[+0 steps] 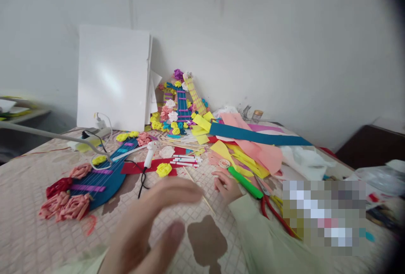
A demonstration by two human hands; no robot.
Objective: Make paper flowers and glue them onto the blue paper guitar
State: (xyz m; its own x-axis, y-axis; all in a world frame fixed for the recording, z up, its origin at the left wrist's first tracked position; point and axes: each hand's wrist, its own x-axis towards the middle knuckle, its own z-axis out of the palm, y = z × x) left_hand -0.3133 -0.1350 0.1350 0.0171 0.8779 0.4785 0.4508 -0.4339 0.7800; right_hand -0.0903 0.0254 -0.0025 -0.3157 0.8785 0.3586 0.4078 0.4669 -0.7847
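Note:
My left hand point(152, 223) is raised close to the camera, blurred, its thumb and fingers apart in a curve with nothing between them. My right hand point(226, 186) rests on the patterned tablecloth point(177, 253), fingers loosely curled; whether it holds anything is too small to tell. Beside it lie a green-handled cutter point(245, 182) and red-handled scissors point(274, 210). A thin wooden stick point(207, 204) lies between my hands. Further left are a yellow paper flower point(164, 169), a white glue gun point(149, 155) and a blue paper instrument point(110, 181) with pink and red flowers.
Coloured paper strips point(259, 134) are heaped at the back right. Decorated paper instruments point(182, 105) lean on the wall beside a white board point(114, 77). A white curved arm point(57, 132) crosses the left side. White markers point(186, 161) lie mid-table, and a power strip point(85, 141) sits back left.

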